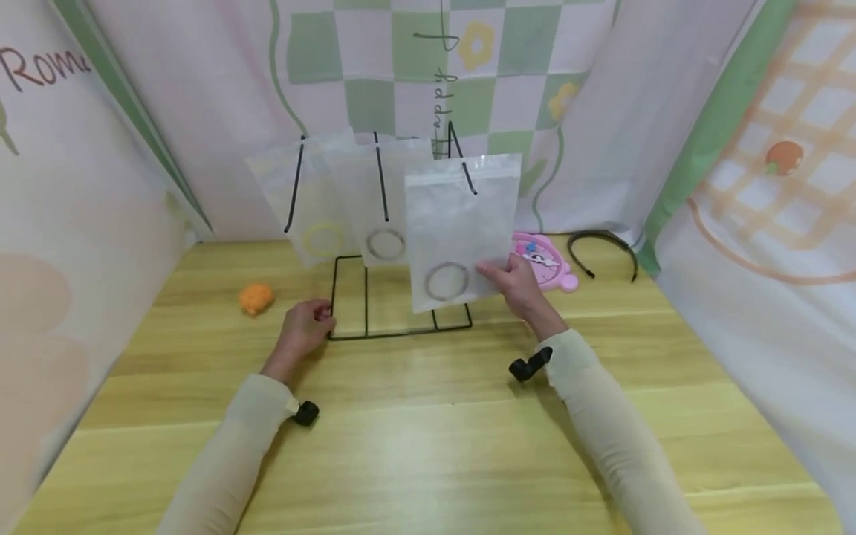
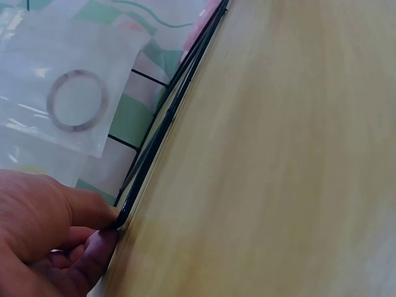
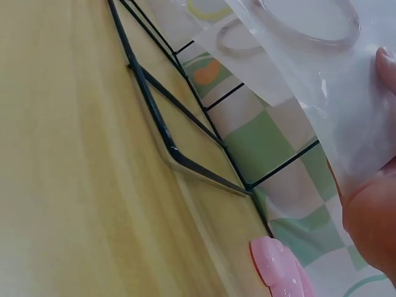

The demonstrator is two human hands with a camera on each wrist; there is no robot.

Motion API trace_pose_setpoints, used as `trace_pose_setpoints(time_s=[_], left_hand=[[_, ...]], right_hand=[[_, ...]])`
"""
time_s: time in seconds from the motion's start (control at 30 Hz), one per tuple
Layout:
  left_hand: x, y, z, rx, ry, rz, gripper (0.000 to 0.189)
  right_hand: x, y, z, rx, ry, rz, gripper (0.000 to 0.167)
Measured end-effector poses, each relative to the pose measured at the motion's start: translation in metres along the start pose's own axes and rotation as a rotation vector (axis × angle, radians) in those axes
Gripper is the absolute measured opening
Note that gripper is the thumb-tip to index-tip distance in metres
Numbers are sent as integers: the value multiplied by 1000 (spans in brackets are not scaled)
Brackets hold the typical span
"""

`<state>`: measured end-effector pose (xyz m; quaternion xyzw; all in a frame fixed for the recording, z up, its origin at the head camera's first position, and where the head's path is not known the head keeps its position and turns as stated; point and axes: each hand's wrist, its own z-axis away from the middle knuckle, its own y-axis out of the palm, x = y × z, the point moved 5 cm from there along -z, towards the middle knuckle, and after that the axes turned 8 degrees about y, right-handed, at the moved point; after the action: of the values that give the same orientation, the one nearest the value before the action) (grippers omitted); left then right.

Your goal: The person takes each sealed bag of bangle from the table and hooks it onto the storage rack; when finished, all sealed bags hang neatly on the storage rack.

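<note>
A black wire display rack (image 1: 401, 334) stands on the table with its hooks pointing forward. My left hand (image 1: 304, 327) pinches the front left corner of its base between thumb and fingers, as the left wrist view shows closely. On the right hook hangs a translucent zip bag (image 1: 461, 223) with a pale brownish ring inside. My right hand (image 1: 518, 286) grips this bag's lower right edge, thumb on the front, the other fingers hidden behind. Similar bags hang on the other hooks: the middle bag (image 1: 361, 186) holds a greyish ring, the left bag (image 1: 310, 200) a yellow one.
Left of the rack lies an orange fluffy item (image 1: 255, 298). A pink clock-like item (image 1: 545, 264) sits behind my right hand, partly covered by it. Farther right is a black headband (image 1: 605, 236). Printed curtains (image 1: 428, 59) surround the wooden table (image 1: 401, 446).
</note>
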<state>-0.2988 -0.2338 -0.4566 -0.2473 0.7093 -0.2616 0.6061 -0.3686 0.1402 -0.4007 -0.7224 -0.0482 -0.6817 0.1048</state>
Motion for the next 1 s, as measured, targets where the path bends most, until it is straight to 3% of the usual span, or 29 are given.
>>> trace_pose_setpoints(time_s=[0.27,0.43,0.6,1.0], left_hand=[[2,0,-1,-4,-3,8,43],[2,0,-2,3,-2,10,43],[2,-2,-2,-5,-1,11,43],[1,-3,0,-18,24,-14,41]], right_hand=[[6,-5,-17,-1,38,93,36],[10,-10,-27,31,84,17,23],[17,-12,-35,60,70,-55,13],[24,-19,-48,-17,80,-104,9]])
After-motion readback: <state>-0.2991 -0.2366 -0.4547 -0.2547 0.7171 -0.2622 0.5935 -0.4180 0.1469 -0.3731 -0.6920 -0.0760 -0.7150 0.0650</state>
